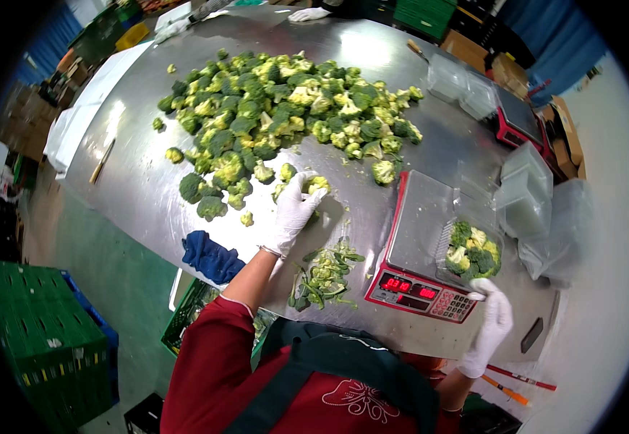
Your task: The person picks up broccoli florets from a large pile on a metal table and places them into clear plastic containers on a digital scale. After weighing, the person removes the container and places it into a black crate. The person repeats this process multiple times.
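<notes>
My left hand (291,212), in a white glove, has its fingers around a yellowish-green broccoli floret (318,184) at the near edge of a broad broccoli pile (249,114). My right hand (492,320), also gloved, is at the front of a clear plastic container (444,255) with its fingers bent. Whether it grips the rim cannot be made out. Several broccoli florets (474,254) fill that container, which rests on the right part of a red digital scale (420,228) with lit red digits. Leaf and stem trimmings (325,276) lie between my hands.
A blue cloth (211,257) and a knife (102,161) lie to the left on the metal table (141,206). Stacked clear containers (526,190) and a second scale (518,116) stand right. A dark flat object (532,334) sits near the corner. Another person's gloved hand (309,14) rests opposite.
</notes>
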`<state>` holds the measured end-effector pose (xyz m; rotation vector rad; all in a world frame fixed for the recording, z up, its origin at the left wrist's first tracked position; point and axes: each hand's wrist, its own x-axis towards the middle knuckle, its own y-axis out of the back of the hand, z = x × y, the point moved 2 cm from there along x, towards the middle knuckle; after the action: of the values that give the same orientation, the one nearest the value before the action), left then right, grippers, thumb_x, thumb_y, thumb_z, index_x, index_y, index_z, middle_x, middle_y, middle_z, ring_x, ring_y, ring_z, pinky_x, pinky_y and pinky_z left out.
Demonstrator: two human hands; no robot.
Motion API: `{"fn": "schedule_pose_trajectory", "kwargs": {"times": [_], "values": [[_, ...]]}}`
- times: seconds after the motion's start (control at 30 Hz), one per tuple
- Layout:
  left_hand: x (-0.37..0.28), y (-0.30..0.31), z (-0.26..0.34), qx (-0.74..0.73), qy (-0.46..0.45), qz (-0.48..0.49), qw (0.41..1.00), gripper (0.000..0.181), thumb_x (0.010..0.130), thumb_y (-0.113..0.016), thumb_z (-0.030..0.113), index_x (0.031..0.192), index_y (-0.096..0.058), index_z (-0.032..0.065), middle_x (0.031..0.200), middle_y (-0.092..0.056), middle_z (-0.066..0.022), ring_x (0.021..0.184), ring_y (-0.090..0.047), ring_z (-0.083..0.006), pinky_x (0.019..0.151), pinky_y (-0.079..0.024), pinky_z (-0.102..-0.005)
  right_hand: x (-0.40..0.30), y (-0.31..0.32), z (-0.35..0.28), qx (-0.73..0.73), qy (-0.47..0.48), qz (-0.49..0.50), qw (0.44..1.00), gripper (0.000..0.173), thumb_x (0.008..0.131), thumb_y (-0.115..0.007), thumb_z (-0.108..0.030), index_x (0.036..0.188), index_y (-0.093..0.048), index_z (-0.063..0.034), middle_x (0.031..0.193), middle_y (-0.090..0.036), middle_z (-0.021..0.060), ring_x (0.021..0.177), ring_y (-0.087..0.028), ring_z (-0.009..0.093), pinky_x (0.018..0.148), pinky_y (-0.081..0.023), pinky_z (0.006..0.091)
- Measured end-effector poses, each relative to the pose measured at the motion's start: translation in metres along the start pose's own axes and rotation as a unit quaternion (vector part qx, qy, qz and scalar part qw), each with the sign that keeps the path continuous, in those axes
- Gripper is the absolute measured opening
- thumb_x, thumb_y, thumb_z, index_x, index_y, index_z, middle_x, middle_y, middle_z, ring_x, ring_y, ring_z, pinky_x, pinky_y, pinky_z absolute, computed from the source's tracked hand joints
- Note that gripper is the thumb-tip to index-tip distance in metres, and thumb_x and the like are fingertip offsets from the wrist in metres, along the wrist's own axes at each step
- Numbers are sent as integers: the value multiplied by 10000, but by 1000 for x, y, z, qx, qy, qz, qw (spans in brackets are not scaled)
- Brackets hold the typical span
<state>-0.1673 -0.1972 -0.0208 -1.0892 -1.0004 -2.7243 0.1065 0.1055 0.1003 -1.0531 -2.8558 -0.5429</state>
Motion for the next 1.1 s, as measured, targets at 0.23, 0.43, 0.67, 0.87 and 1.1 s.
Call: {"fn": "schedule_pose_trajectory", "kwargs": {"times": [0.23, 0.43, 0.67, 0.87, 1.1], "values": [[-22, 16, 51, -533, 343, -89, 769, 362, 1066, -545, 353, 1198, -644, 30, 1039, -685, -7, 887, -621, -64, 759, -517, -238, 20, -174, -8, 2, 89, -248, 965, 512, 909, -706, -39, 1403, -599, -118, 1455, -535, 124, 1160, -617, 240, 968, -507, 330], [-54, -1, 34, -439, 377, -241, 779, 397, 1080, -507, 356, 1136, -699, 13, 960, -719, -40, 875, -655, -119, 805, -522, -277, 25, -239, 23, -1, 64, -290, 955, 560, 836, -771, -71, 1369, -607, -122, 1258, -617, 120, 1165, -606, 263, 994, -485, 357], [-27, -28, -117, 139, 16, -41, 989, 332, 915, -710, 333, 1137, -659, 90, 1069, -642, -165, 913, -663, -357, 780, -538, -438, 42, -273, 87, -173, 65, -237, 954, 480, 818, -744, -163, 1267, -611, -57, 1169, -619, 176, 1089, -623, 337, 955, -493, 400], [28, -23, -86, 193, 112, -341, 913, 507, 884, -693, 328, 1311, -601, 71, 1201, -606, -151, 1116, -575, -318, 936, -466, -473, 56, -280, 116, -17, -94, -233, 968, 476, 858, -777, -200, 1275, -603, -49, 1124, -670, 126, 967, -673, 209, 821, -548, 335], [-19, 0, -71, 3, 95, -55, 994, 335, 931, -682, 259, 1238, -638, 132, 1066, -631, -140, 884, -653, -333, 746, -535, -417, 46, -275, 115, 66, -198, -264, 942, 377, 889, -775, -177, 1209, -616, -55, 1032, -666, 48, 883, -643, 125, 761, -538, 285]]}}
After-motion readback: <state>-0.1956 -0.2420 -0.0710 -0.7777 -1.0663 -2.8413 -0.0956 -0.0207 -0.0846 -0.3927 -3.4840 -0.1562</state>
